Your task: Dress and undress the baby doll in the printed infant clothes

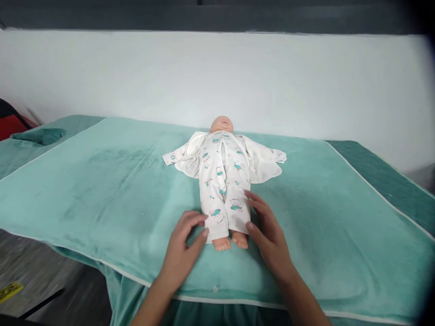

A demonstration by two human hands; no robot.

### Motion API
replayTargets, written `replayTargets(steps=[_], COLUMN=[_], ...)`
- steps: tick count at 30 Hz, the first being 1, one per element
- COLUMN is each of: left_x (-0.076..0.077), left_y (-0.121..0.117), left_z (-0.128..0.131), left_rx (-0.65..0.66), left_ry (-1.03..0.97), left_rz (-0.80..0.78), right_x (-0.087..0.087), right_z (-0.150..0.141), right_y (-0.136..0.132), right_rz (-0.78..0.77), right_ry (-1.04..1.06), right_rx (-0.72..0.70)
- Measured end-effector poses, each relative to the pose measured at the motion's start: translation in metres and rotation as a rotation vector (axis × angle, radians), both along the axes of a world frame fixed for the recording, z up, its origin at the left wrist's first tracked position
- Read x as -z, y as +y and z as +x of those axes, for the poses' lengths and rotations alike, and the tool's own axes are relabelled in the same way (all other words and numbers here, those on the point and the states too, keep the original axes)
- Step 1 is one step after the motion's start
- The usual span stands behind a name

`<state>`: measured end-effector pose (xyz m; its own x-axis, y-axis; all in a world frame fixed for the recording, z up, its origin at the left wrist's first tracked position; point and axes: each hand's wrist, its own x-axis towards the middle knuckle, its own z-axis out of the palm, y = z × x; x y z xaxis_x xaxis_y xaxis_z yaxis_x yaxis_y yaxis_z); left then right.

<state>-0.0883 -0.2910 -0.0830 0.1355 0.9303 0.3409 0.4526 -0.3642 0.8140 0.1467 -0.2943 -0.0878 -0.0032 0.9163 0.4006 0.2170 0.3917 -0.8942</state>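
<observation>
A baby doll (222,123) lies on its back, head toward the wall and bare feet (221,244) toward me. White baby clothes (217,174) printed with small teal bears cover its body and legs. The top's white side panels (265,164) lie spread open under its outstretched arms. My left hand (185,244) is beside the cuff on the left, thumb and fingers apart, fingertips at the fabric edge. Along the other trouser leg, my right hand (270,235) has its thumb at the cuff and its fingers higher up, spread apart. Neither hand visibly grips the cloth.
A teal cloth (112,190) with white piping covers the table, its front edge hanging down close to me. Behind the doll's head stands a white wall (217,77). A red and black object (12,122) is at the far left.
</observation>
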Motion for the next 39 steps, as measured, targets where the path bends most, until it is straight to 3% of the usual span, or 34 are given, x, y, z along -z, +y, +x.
replayTargets(steps=[4, 6, 10, 16, 22, 28, 33, 35, 39], left_x=[0.008, 0.01, 0.014, 0.013, 0.009, 0.017, 0.026, 0.022, 0.0], left_y=[-0.027, -0.03, -0.027, -0.027, -0.029, -0.03, -0.035, -0.037, -0.034], left_z=[0.008, 0.012, 0.02, 0.016, 0.005, 0.005, 0.014, 0.019, 0.03], left_rx=[0.034, 0.009, -0.046, -0.05, -0.061, -0.07, -0.081, -0.114, -0.073], left_ry=[0.122, 0.158, 0.177, 0.063, -0.028, -0.04, 0.056, 0.111, 0.207], left_rz=[0.054, 0.107, 0.238, 0.243, 0.306, 0.307, 0.366, 0.391, 0.434], right_x=[0.002, 0.003, -0.001, -0.018, -0.026, -0.012, 0.012, 0.018, 0.019], right_z=[-0.017, -0.026, -0.039, -0.05, -0.059, -0.049, -0.022, -0.016, -0.015], right_y=[-0.024, -0.026, -0.023, -0.017, -0.033, -0.047, -0.049, -0.045, -0.032], right_rz=[0.158, 0.228, 0.227, 0.241, 0.32, 0.289, 0.181, 0.096, 0.006], right_ry=[-0.184, -0.345, -0.564, -0.603, -0.542, -0.513, -0.369, -0.399, -0.523], right_rx=[-0.011, 0.004, 0.092, 0.151, 0.134, 0.075, 0.346, 0.409, 0.379])
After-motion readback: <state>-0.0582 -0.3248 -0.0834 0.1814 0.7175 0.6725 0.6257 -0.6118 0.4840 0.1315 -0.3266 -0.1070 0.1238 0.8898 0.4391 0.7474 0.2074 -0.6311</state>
